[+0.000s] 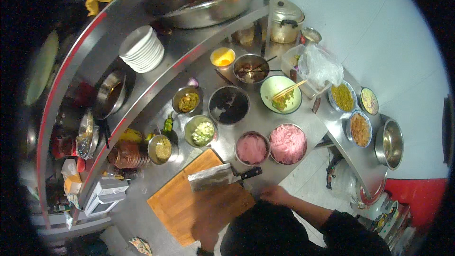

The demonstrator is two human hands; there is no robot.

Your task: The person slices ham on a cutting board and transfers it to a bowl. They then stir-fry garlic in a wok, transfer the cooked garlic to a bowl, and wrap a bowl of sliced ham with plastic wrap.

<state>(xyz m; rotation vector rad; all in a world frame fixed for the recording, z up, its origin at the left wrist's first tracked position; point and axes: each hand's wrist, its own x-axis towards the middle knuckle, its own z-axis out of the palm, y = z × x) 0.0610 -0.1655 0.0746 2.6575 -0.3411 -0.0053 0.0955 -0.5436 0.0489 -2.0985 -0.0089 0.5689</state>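
Observation:
A wooden cutting board lies on the steel counter before me, with a cleaver across its upper part, black handle to the right. My right hand is beside the board's right corner, just below the handle; its fingers are partly hidden and blurred. My left hand is dark and blurred at the board's lower edge; whether it holds anything cannot be seen. Beyond the board stand a bowl of pink strips, a smaller pink-filled bowl and a bowl of chopped pale green pieces.
A pale green bowl holds chopsticks. A pot of dark liquid stands left of it. Plates are stacked on the steel shelf at left. An empty-looking steel bowl and a lidded pot stand right and behind.

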